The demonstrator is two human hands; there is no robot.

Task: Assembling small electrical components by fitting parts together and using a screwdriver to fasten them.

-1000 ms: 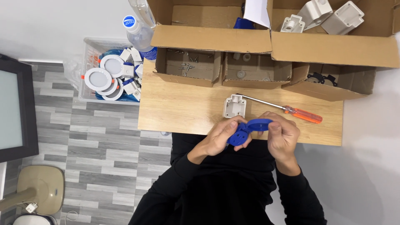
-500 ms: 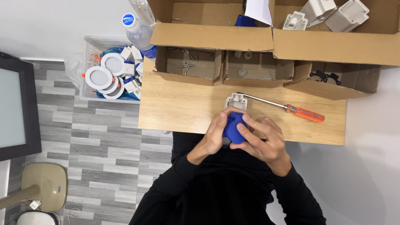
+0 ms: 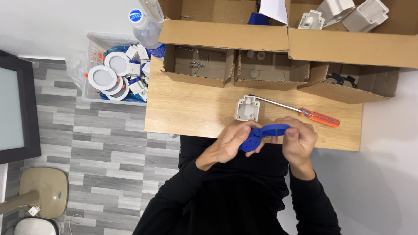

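1. blue plastic part: held over the near edge of the wooden table, between both hands; a round end sits low on the left and a flat arm runs to the right. fingers cover its middle, so the full shape cannot be made out.
2. left hand: curled round the round end of the part, thumb on top; the fingertips underneath are hidden.
3. right hand: fingers folded and pinching the right end of the arm; the contact point is covered by the knuckles.
4. white plastic housing: lies on the table just beyond the hands, apart from them.
5. screwdriver: orange handle, metal shaft; the tip reaches the housing, and whether it touches cannot be told.
6. small cardboard trays: along the far edge of the table; the left one holds loose screws, the others hold small parts too dim to name.
7. large cardboard boxes: behind the trays, cut off at the top edge, with white parts only partly seen.
8. clear bin: on the floor left of the table, with round white lamps; a bottle stands by it.
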